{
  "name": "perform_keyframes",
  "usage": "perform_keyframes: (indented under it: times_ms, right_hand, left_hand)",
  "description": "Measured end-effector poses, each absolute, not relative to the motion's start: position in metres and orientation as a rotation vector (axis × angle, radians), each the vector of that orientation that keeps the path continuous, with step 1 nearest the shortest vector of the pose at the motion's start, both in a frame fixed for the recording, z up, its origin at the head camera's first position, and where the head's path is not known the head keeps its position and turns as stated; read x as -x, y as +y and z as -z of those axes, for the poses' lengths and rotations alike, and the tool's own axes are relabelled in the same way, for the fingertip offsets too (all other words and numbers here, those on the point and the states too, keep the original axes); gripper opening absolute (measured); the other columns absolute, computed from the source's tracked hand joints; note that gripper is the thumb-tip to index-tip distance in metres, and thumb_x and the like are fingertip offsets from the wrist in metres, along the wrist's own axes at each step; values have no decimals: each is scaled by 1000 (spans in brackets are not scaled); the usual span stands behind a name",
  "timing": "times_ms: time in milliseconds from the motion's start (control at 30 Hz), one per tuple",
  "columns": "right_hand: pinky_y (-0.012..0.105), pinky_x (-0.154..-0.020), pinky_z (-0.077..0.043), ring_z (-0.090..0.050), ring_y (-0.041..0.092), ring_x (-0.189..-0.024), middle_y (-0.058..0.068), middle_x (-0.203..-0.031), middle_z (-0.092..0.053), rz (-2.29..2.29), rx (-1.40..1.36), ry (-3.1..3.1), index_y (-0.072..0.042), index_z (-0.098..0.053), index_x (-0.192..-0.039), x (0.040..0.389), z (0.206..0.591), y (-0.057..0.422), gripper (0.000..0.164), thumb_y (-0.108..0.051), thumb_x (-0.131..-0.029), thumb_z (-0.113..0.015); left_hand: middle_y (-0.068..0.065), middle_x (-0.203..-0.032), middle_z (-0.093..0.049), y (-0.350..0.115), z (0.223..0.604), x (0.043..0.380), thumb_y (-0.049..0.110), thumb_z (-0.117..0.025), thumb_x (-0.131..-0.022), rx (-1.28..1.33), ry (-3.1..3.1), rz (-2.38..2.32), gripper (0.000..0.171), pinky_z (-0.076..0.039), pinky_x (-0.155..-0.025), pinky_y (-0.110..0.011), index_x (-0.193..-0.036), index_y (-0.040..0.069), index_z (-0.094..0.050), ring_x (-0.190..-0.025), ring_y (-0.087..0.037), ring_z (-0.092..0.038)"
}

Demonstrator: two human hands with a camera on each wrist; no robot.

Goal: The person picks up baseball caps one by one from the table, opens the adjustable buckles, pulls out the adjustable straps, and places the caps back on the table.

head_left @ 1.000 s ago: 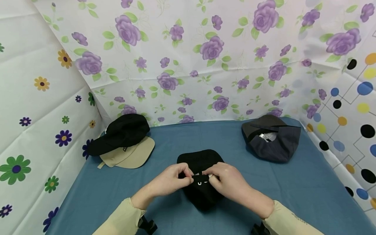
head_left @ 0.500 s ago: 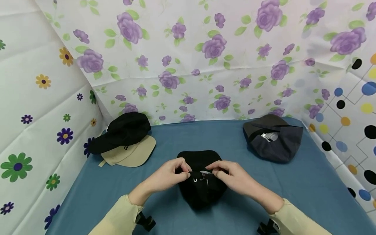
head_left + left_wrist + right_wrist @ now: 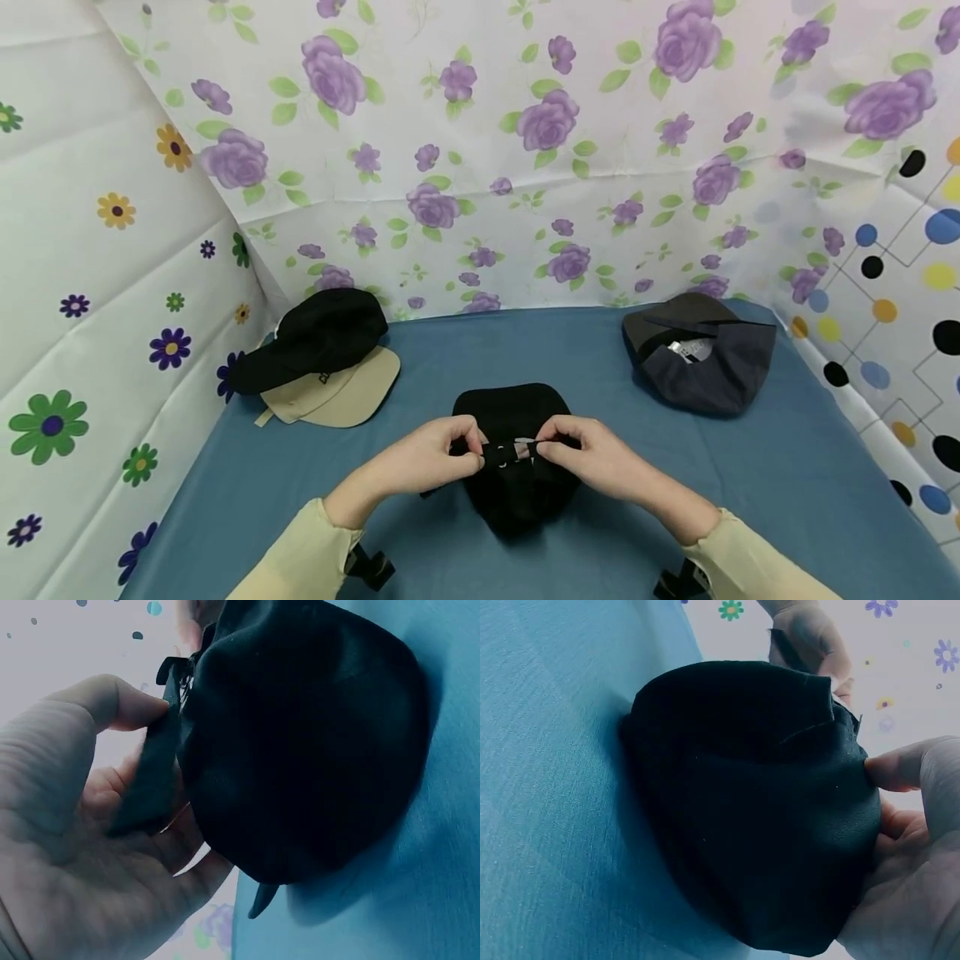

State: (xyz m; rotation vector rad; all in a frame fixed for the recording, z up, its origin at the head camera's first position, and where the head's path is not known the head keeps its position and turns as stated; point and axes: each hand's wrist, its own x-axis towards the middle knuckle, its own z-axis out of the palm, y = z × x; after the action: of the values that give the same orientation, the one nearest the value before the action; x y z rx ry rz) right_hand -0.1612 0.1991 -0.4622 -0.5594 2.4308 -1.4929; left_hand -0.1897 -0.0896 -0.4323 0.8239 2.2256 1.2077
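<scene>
A black cap [image 3: 517, 500] lies on the blue cloth in front of me, its strap side between my hands. My left hand [image 3: 431, 454] pinches the cap's strap [image 3: 154, 757] between thumb and fingers; in the left wrist view the strap's loose end hangs toward the palm. My right hand [image 3: 592, 458] grips the edge of the cap's opening on the other side, thumb on the outer cloth in the right wrist view. A small buckle [image 3: 522, 451] shows on the strap between the two hands. The right fingertips are partly hidden behind the cap.
At the back left, another black cap [image 3: 318, 337] rests on a beige cap [image 3: 337, 392]. A dark grey cap [image 3: 701, 367] lies tipped with its opening showing at the back right. Patterned cloth walls [image 3: 480, 167] enclose the blue cloth [image 3: 675, 483].
My hands have drawn slightly apart along the strap, and the buckle has come into view between them. A dark strap end now sticks out below my left hand. The other caps stay put.
</scene>
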Motion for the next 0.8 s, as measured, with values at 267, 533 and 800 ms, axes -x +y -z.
perform_keyframes:
  times_ms: [267,533,800]
  right_hand:
    - [30,-64,-41,-49,16,-73,-1,-85,-57,1540,551,2404,-25,-71,-103,162,465,199,9,-28,-104,-63]
    - [31,-71,-43,-53,20,-84,-3,-100,-65,1575,566,2370,-24,-72,-103,161,464,196,10,-28,-104,-63]
    - [32,-71,-43,-54,21,-87,-1,-103,-66,1579,539,2353,-22,-72,-104,161,464,195,13,-29,-105,-61]
  left_hand:
    - [6,-99,-65,-74,434,185,31,-69,-100,-828,2310,-1227,14,-50,-72,-31,-108,23,-61,-85,-15,-61]
    - [12,-105,-65,-58,441,179,34,-68,-101,-850,2370,-1293,13,-52,-81,-33,-111,28,-63,-94,-9,-63]
    - [20,-111,-62,-57,443,173,32,-74,-97,-1003,2691,-1200,13,-50,-88,-34,-109,30,-78,-106,-6,-54]
